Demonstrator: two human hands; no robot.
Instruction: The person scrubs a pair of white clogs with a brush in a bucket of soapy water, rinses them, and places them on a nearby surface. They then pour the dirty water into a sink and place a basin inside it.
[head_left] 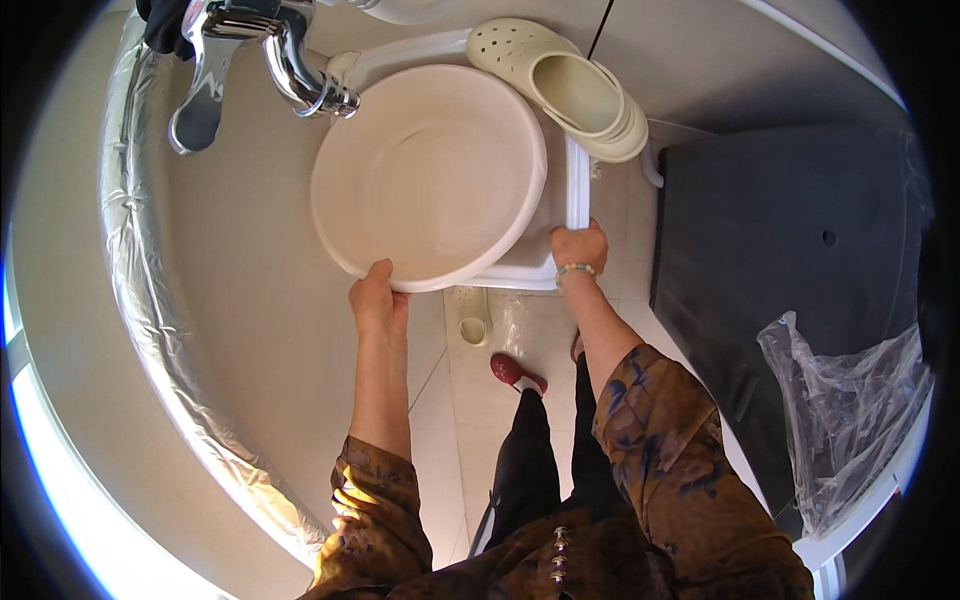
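A round, cream-coloured plastic basin (430, 170) sits over a white, square-edged sink (577, 185), under a chrome faucet (300, 70). My left hand (376, 300) pinches the basin's near rim, thumb on top and fingers below. At the sink's near right corner, my right hand (580, 250), with a beaded bracelet on its wrist, is closed around the white rim. A pale cream clog (560, 85) with holes in its toe rests across the sink's far right corner, close beside the basin. I see only a thin film of wetness, if any, inside the basin.
A second cream clog (471, 315) lies on the tiled floor below the sink, near my red shoe (515, 372). On the right stands a large dark grey panel or box (770, 220) with crumpled clear plastic (850, 420). A silver-wrapped pipe (150, 280) curves down the left.
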